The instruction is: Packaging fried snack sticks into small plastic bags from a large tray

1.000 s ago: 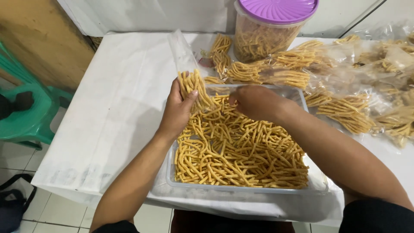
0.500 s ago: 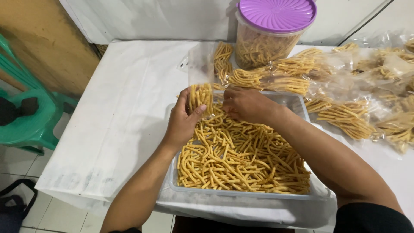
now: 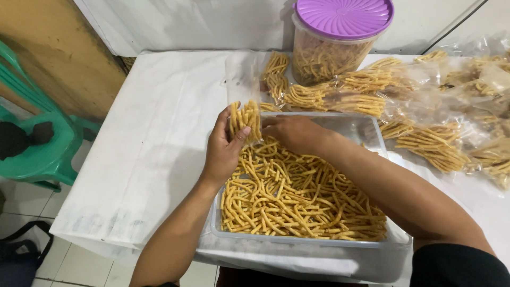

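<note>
Above the clear plastic tub (image 3: pixel 388 159) of thin yellow snack sticks (image 3: pixel 297 202), our left hand (image 3: pixel 226 146) grips a small clear bag (image 3: pixel 243 101) partly filled with sticks. Our right hand (image 3: pixel 297 133) rests curled beside it, fingers at the bag's edge. Behind lie filled bags (image 3: pixel 366 98) and a purple-lidded jar (image 3: pixel 334 40) on the white table (image 3: pixel 159 133).

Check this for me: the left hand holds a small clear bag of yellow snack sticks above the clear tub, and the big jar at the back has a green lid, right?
Not quite. The head view shows the jar with a purple lid, not green. The rest holds: the left hand holds a small clear bag of yellow snack sticks above the clear tub.
</note>
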